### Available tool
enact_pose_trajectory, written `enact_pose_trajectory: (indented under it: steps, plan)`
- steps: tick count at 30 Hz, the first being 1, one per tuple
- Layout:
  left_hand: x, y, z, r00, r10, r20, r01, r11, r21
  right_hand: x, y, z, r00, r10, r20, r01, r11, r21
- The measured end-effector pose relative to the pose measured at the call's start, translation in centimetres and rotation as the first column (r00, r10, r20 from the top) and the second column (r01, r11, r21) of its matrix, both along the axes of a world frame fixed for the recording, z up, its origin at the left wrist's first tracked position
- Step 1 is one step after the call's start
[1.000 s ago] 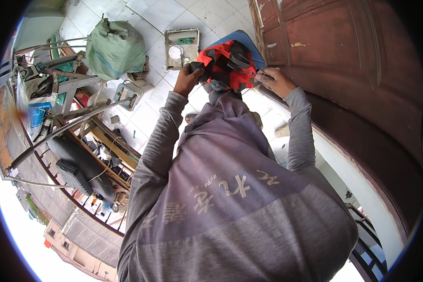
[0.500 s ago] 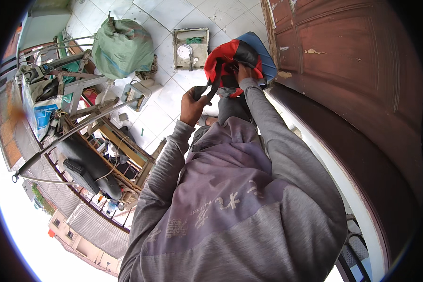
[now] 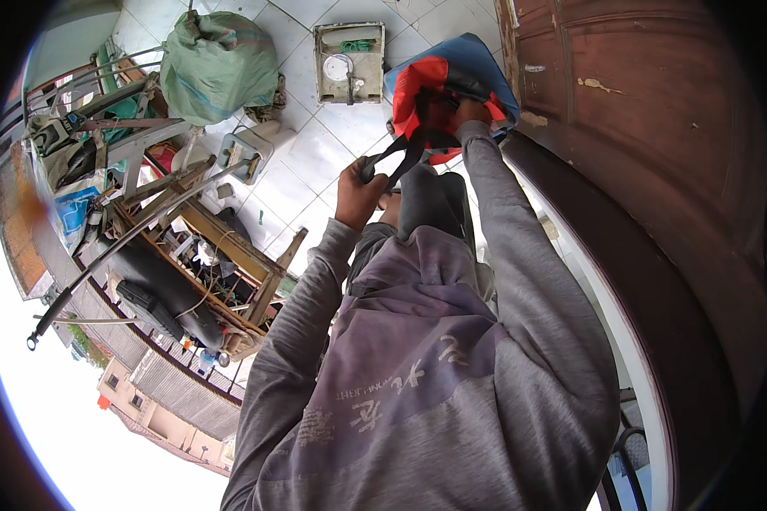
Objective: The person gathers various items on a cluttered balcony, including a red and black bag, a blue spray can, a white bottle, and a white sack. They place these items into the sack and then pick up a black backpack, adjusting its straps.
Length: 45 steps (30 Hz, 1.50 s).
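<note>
A red and black fabric bag point(image 3: 420, 78) lies gathered on a blue, angular object point(image 3: 471, 53) beside the door. My left hand point(image 3: 358, 194) is closed round a black strap point(image 3: 411, 153) that runs down from the bag, pulled out toward me. My right hand point(image 3: 474, 112) reaches into the bag's dark opening. The bag hides its fingers, so what it touches inside cannot be made out. Both forearms wear grey sleeves.
A worn tray point(image 3: 371, 88) with a white disc and green cord lies on the tiles. Left of it stand a green sack point(image 3: 217, 72) and a cluttered wooden rack point(image 3: 230, 264) crossed by a long pole point(image 3: 149, 230). A brown door point(image 3: 639, 111) borders the right.
The bag and blue object appear farther right and a little higher in view. Both hands have shifted right with them; my left hand still holds the strap, now stretched more openly.
</note>
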State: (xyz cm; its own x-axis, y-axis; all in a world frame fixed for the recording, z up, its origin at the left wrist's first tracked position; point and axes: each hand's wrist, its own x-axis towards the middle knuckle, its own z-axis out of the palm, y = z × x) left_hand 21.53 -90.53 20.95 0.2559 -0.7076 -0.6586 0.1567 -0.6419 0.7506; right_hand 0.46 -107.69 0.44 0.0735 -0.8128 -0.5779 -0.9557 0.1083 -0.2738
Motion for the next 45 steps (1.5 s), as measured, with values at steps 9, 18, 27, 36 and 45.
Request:
enact_pose_trajectory:
  steps: [9,18,27,36,45]
  plan:
    - [-1.6,-1.7,-0.6,0.999,-0.020,-0.046,0.018,0.999,-0.031,-4.3,-1.5,3.0,0.966,0.175,-0.191,-0.147,0.978,0.149]
    - [-2.1,0.6,-0.6,0.988,-0.076,-0.132,0.082,0.996,0.041,-3.2,6.2,-4.9,0.995,-0.061,-0.079,0.048,0.986,-0.158]
    - [-2.0,-2.6,2.9,0.994,0.070,-0.088,-0.069,0.997,0.016,-9.2,8.8,7.6,0.818,0.531,0.220,-0.259,0.683,-0.683]
    - [-2.9,-5.8,4.4,0.966,0.219,-0.137,-0.225,0.974,-0.024,-9.0,9.3,14.2,0.675,0.629,0.387,-0.305,0.715,-0.629]
    - [-0.8,-4.6,4.0,0.936,0.309,-0.169,-0.320,0.946,-0.043,-9.3,11.6,17.7,0.617,0.558,0.555,-0.123,0.765,-0.633]
